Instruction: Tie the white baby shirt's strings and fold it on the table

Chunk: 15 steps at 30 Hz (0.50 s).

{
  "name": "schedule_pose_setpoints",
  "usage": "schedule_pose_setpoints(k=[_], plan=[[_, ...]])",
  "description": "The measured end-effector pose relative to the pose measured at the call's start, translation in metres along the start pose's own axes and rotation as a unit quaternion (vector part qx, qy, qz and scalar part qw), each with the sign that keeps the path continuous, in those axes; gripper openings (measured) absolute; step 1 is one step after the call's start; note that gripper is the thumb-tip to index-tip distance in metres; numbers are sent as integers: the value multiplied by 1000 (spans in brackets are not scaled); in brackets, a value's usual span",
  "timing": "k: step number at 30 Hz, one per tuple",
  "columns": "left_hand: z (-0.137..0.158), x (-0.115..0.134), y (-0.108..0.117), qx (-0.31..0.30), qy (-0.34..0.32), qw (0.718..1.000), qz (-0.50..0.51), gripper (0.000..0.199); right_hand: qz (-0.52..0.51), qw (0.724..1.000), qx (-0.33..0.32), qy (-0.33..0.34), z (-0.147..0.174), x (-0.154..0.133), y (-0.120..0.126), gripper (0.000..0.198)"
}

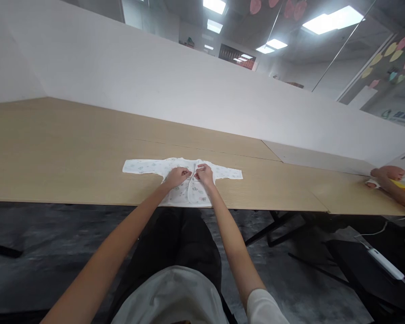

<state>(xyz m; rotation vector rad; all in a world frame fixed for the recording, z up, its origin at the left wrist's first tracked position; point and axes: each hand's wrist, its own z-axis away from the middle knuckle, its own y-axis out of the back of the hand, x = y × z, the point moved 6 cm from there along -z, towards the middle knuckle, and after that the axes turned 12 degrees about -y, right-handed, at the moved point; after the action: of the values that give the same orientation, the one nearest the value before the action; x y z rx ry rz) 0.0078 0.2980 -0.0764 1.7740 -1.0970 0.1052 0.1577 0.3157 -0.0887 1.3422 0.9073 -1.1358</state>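
Observation:
A small white baby shirt (181,195) with a fine printed pattern lies flat on the wooden table, its sleeves spread to both sides. Its front opening runs down the middle, with one curved edge showing. At the upper chest my left hand (178,176) is closed, fingertips pinched on the cloth just left of the opening. My right hand (204,174) pinches the cloth just right of it, close to the left hand. The fingers hide whatever fastening may lie between them.
The light wooden table (70,148) ends at a front edge near my body and meets a white wall (155,85) behind. At the far right lies what looks like a doll (389,180) with yellow cloth. A power strip (384,263) rests on a black chair below.

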Motion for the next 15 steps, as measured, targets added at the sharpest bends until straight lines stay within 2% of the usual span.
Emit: schedule_pose_setpoints(k=[4,7,9,12,15], plan=[[11,1,5,-40,0,999,-12,40,110,993,-14,38,20,-8,10,17],[25,8,7,-75,-24,997,-13,35,219,970,-71,76,42,-13,6,7],[30,13,7,-82,-31,996,-23,33,268,953,-95,105,53,-15,0,10],[31,16,2,-94,-20,995,-32,33,295,943,-95,124,60,-17,-6,14],[29,14,-5,-102,3,995,-16,33,292,946,-89,106,57,-15,-9,13]])
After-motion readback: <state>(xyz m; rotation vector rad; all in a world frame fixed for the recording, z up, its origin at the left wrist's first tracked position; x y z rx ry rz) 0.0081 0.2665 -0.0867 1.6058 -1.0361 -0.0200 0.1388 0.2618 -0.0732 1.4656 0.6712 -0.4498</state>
